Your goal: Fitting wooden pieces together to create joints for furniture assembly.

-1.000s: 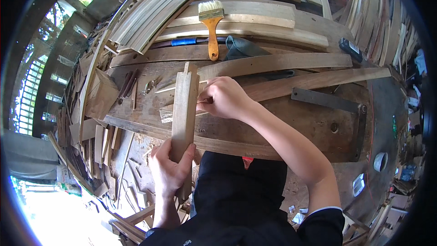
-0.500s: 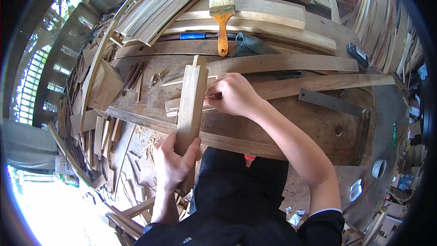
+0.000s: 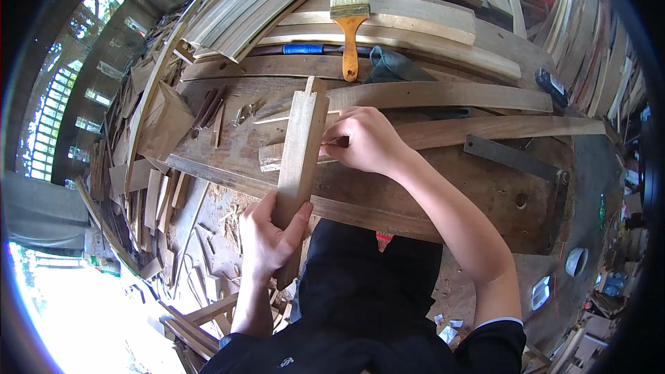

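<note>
My left hand (image 3: 271, 241) is wrapped round the lower part of a squared wooden piece (image 3: 302, 142) with a tenon cut at its upper end, keeping it tilted upright over the bench's near edge. My right hand (image 3: 368, 140) is closed in a pinch against the right side of this piece, about halfway up. Whatever sits between those fingertips is too small and covered to make out. A thin pale wood sliver (image 3: 277, 118) shows behind the piece, close to the right knuckles. Past it a curved plank (image 3: 443, 97) lies on the wooden workbench (image 3: 415, 197).
A flat paintbrush (image 3: 350, 38) rests on stacked boards beyond the hands, beside a dark cloth (image 3: 398, 66). A metal try square (image 3: 512, 159) lies on the bench's right. Slats (image 3: 263, 7) lean at the far left, and wood offcuts (image 3: 156, 201) crowd the floor there.
The whole view has shifted slightly, so the bench sits a little further right and higher. Both hands keep their grip, and the wooden piece stays at nearly the same tilt.
</note>
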A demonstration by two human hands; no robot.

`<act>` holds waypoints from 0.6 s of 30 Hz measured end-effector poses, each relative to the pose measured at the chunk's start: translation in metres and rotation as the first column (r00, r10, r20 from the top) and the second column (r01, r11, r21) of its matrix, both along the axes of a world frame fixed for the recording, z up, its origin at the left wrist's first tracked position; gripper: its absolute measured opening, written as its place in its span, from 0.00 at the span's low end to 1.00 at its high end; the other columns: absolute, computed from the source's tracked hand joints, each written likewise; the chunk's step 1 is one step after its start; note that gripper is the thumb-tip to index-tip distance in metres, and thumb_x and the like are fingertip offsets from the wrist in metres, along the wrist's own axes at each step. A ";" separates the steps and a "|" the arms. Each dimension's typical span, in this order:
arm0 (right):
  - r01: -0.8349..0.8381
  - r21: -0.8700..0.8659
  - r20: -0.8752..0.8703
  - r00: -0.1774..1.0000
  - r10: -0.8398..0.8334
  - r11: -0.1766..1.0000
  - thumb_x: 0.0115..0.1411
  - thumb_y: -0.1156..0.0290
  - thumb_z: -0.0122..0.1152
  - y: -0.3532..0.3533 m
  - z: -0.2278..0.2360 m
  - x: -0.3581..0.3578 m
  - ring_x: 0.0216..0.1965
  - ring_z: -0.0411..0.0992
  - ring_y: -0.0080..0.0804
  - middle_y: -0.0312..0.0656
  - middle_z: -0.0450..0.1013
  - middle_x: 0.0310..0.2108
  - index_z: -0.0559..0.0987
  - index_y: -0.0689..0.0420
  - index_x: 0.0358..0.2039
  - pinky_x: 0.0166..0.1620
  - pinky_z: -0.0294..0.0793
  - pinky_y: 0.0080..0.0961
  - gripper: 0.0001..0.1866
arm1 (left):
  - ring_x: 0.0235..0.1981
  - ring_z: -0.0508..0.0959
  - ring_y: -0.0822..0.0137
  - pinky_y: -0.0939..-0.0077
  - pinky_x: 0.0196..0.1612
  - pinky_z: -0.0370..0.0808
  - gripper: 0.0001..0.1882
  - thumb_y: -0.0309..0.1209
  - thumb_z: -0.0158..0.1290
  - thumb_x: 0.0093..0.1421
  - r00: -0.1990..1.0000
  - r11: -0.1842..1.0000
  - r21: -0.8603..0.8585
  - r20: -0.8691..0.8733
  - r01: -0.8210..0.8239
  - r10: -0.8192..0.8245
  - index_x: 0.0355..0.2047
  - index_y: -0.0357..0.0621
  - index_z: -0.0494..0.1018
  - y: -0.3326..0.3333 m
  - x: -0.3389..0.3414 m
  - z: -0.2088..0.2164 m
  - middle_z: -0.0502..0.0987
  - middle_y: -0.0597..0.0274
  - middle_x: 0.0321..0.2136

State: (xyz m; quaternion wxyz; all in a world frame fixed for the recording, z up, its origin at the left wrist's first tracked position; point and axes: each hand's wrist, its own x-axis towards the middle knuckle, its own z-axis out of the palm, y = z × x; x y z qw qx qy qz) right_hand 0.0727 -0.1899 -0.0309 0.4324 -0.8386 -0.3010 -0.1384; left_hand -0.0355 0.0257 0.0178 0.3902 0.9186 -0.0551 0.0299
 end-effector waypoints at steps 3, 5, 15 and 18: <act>-0.011 0.013 0.038 0.999 0.010 1.000 0.48 0.71 0.73 -0.002 -0.003 0.002 0.25 0.76 0.37 0.40 0.79 0.21 0.86 0.56 0.24 0.33 0.76 0.34 0.04 | 0.17 0.77 0.56 0.66 0.24 0.72 0.17 0.37 0.65 0.54 1.000 1.000 -0.009 0.009 0.006 -0.006 0.24 0.34 0.74 -0.002 -0.001 0.002 0.75 0.49 0.16; -0.010 0.005 0.038 0.999 0.009 1.000 0.48 0.70 0.73 -0.002 -0.002 0.001 0.25 0.76 0.37 0.40 0.79 0.21 0.86 0.55 0.24 0.33 0.76 0.33 0.04 | 0.17 0.77 0.59 0.68 0.24 0.71 0.16 0.37 0.65 0.53 1.000 1.000 -0.026 0.008 -0.002 0.002 0.24 0.35 0.74 0.002 -0.001 -0.001 0.75 0.51 0.16; -0.014 -0.007 -0.114 0.993 0.013 1.000 0.51 0.64 0.71 -0.002 0.004 0.000 0.25 0.72 0.35 0.39 0.80 0.22 0.88 0.54 0.26 0.34 0.72 0.32 0.08 | 0.17 0.61 0.79 0.77 0.20 0.55 0.17 0.33 0.65 0.51 0.987 0.983 -0.181 0.151 -0.035 0.063 0.21 0.35 0.69 0.015 0.001 0.023 0.66 0.67 0.14; -0.020 -0.054 -0.052 0.998 0.017 0.998 0.51 0.65 0.70 -0.002 0.004 0.000 0.25 0.74 0.34 0.39 0.80 0.23 0.87 0.55 0.25 0.35 0.73 0.31 0.07 | 0.17 0.62 0.79 0.77 0.20 0.56 0.17 0.34 0.65 0.51 0.990 0.988 -0.154 0.137 -0.021 0.042 0.21 0.36 0.70 0.018 0.001 0.023 0.67 0.68 0.14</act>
